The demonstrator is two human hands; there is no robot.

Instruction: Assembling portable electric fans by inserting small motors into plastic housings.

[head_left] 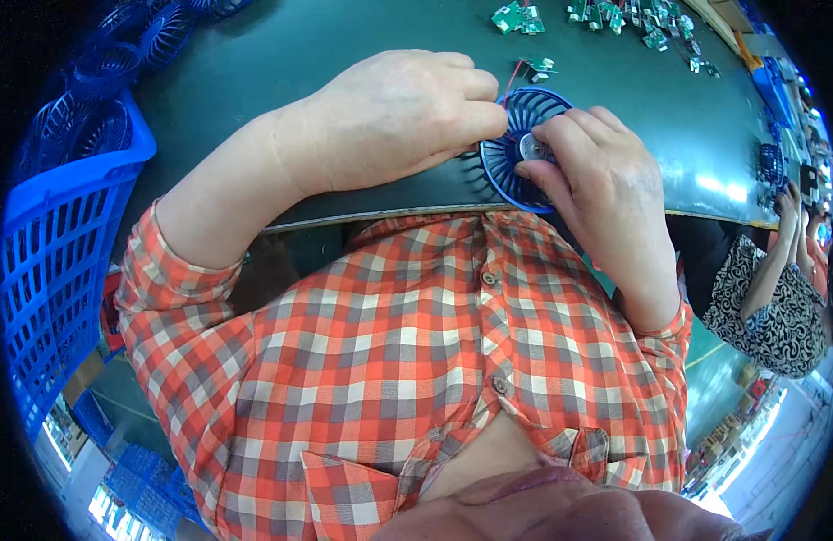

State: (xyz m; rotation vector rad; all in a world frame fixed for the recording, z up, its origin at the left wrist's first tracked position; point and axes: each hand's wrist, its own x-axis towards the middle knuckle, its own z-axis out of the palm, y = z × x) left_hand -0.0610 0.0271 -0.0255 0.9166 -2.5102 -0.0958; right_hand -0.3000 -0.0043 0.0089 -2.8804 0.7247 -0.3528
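Note:
A round blue plastic fan grille [497, 160] with curved ribs is tilted at the table's near edge. My right hand [608, 171] holds it, thumb and fingers closed around the clear round piece [534, 147] at its centre. Against the grille's left rim, my left hand [407, 117] is closed in a pinch. A thin red wire [512, 79] runs from those left fingertips toward a small green circuit board [544, 68] just beyond the grille. The fingertips themselves are partly hidden.
More green circuit boards [655, 36] lie along the far side of the dark green table [281, 63]. On the left stands a blue crate [56, 270] with several blue grilles [105, 68] in and behind it. Another person's arm [777, 248] shows at the right.

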